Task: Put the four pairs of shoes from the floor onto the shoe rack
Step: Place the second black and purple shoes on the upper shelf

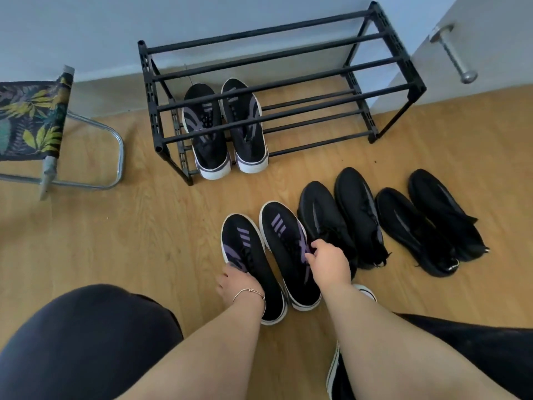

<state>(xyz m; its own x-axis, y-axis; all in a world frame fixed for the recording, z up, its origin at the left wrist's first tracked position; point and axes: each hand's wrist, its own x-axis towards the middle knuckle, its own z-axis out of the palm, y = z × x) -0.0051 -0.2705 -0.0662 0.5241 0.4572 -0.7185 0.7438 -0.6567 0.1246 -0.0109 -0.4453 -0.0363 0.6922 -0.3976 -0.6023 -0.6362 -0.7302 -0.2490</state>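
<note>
**Loose grips could drop the second pair**

Left hand (239, 280) curls on the left sneaker (252, 264), right hand (328, 265) pinches the right sneaker (290, 249), both at lower centre. Shallow holds may slip, or toes snag the shoe rack (277, 79) bars, upper centre.

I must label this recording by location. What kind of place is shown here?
Probably a home entryway or hallway: a black shoe rack stands against the wall, sneakers lie on the wood-look floor, and a door with a metal handle is beside it.
</note>
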